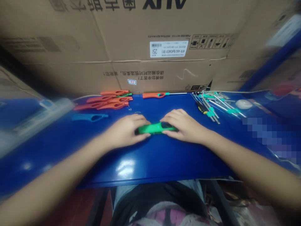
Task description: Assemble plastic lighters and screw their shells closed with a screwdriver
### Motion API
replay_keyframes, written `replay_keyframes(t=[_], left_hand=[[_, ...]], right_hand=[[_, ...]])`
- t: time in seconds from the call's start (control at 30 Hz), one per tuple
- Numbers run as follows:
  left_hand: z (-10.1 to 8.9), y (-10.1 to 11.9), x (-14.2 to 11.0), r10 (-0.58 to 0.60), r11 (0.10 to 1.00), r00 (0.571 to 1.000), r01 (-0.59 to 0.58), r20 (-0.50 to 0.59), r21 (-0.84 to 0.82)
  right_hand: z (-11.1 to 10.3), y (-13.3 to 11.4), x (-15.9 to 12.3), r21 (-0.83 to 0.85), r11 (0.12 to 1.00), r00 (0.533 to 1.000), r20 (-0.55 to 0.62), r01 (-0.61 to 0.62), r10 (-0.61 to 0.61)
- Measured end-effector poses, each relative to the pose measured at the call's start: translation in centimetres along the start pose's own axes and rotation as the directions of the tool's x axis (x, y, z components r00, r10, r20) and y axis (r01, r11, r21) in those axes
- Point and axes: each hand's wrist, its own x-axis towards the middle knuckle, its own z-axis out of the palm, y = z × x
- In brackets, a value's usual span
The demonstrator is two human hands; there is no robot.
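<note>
Between my hands lies a green lighter handle [154, 128], held level just over the blue table. My left hand [128, 130] is closed round its left end, thumb at the near side. With thumb and fingers, my right hand [180, 127] grips the right end, where a dark opening shows. Farther back lies an orange lighter [154, 95] with a metal tube attached. Left of it is a pile of orange handles [110, 100] with a bit of green among them. A blue handle [90, 117] rests closer to my left hand.
Several metal tubes with teal ends [217, 103] lie in a heap at the back right, with a black and yellow screwdriver [201, 108]. A white rounded object [243, 104] is beside them. Cardboard [131, 37] walls off the far side of the blue table [164, 160].
</note>
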Motion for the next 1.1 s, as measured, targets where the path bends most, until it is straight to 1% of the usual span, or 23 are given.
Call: replay_keyframes(t=[0.1, 0.3, 0.47, 0.77, 0.97, 1.1], left_hand=[[0.1, -0.1, 0.0, -0.009, 1.000, 1.000, 0.008, 0.026, 0.025], [-0.1, -0.1, -0.2, -0.071, 0.993, 0.994, 0.062, 0.088, 0.102], [-0.1, 0.0, -0.1, -0.092, 0.985, 0.988, 0.072, 0.121, 0.156], [-0.2, 0.4, -0.2, -0.103, 0.974, 0.987, 0.075, 0.122, 0.215], [0.0, 0.4, -0.3, -0.114, 0.974, 0.986, 0.086, 0.125, 0.208], [0.2, 0.4, -0.4, -0.105, 0.961, 0.989, 0.075, 0.103, 0.266]], right_hand=[[0.3, 0.0, 0.1, 0.000, 1.000, 1.000, 0.018, -0.015, 0.015], [1.0, -0.2, 0.2, 0.006, 0.998, 0.997, 0.056, -0.056, 0.056], [1.3, -0.1, 0.1, 0.009, 0.997, 0.995, 0.075, -0.072, 0.072], [1.3, -0.1, 0.2, 0.037, 0.996, 0.993, 0.088, -0.085, 0.081], [1.4, 0.0, 0.2, 0.058, 0.994, 0.992, 0.094, -0.091, 0.085], [1.4, -0.2, 0.3, 0.064, 0.993, 0.991, 0.093, -0.098, 0.091]])
